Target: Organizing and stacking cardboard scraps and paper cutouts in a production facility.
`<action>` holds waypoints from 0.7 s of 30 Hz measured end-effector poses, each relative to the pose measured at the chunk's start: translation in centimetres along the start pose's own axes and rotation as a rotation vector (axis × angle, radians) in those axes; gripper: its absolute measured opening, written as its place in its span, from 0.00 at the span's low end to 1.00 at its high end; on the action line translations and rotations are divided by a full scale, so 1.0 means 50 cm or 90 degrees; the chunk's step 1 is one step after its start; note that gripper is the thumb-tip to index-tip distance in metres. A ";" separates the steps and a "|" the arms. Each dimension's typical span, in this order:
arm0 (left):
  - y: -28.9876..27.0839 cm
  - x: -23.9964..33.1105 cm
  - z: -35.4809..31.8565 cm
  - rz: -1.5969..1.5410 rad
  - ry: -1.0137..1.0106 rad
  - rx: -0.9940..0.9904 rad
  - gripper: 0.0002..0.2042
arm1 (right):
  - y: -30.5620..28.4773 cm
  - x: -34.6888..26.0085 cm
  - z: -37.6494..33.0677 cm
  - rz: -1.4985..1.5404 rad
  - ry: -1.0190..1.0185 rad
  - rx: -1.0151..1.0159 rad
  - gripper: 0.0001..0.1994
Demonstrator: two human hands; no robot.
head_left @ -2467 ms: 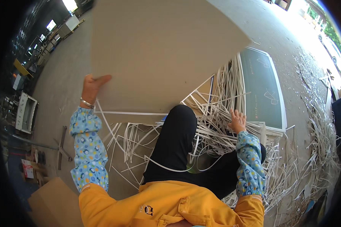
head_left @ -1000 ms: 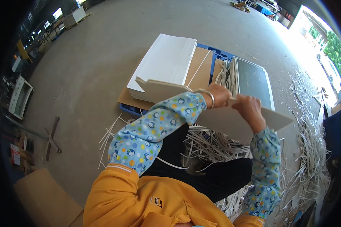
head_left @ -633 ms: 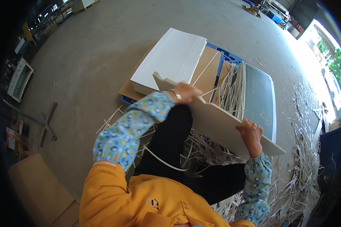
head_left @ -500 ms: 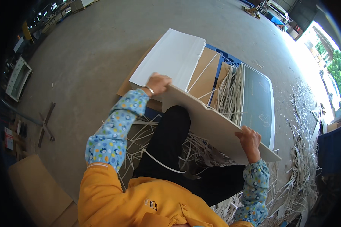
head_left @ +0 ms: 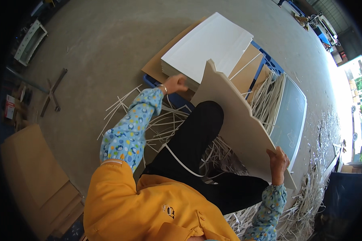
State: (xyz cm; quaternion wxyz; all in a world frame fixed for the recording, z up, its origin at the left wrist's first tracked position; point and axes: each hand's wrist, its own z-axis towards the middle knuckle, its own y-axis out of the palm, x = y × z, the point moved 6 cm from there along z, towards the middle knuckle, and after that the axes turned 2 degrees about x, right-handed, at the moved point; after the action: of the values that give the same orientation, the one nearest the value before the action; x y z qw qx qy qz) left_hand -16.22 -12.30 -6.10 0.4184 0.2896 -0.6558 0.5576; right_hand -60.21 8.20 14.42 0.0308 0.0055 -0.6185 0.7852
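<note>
Beige fibreboard, a large thin panel (head_left: 237, 128) with a stepped upper edge, is held tilted on edge across the black-trousered knee. The right hand (head_left: 278, 158) is clamped on its lower right edge, thumb on the near face. The left hand (head_left: 176, 83) is seen closed in a loose fist beside the panel's upper left end, at the edge of the white sheet stack (head_left: 207, 47); whether anything is gripped there cannot be told. The panel is judged stiff but thin, light for its size, apt to flex or swing, and best taken at two opposite edges well apart, since the corners look easily chipped.

Beyond the left hand, the white stack is laid on brown board over a blue pallet (head_left: 269, 64). Beyond the right hand, a grey panel (head_left: 291, 116) and bundled pale strips (head_left: 267, 94) are seen. Loose offcut strips (head_left: 165, 120) are scattered beneath both hands on the concrete floor (head_left: 100, 52). Brown boards (head_left: 32, 164) are stacked far left of the left arm, in a workshop hall.
</note>
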 end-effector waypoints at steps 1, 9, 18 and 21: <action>-0.009 0.022 0.019 -0.095 0.083 0.075 0.30 | 0.003 -0.003 -0.002 -0.003 0.001 -0.008 0.14; 0.055 0.155 0.103 -0.391 -0.013 -0.026 0.25 | -0.017 -0.033 -0.003 -0.018 -0.033 0.048 0.16; -0.150 0.142 0.047 -0.482 0.133 0.120 0.17 | -0.054 -0.157 0.064 0.045 -0.065 0.080 0.16; -0.181 0.098 0.018 -0.505 0.158 0.132 0.19 | -0.014 -0.196 0.075 0.027 -0.064 0.083 0.16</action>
State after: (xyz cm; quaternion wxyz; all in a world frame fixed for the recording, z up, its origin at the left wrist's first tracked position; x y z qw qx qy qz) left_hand -11.13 -14.64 2.57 0.6449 0.4905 -0.3786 0.4475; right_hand -50.51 4.29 15.50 -0.0169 0.0337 -0.5665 0.8232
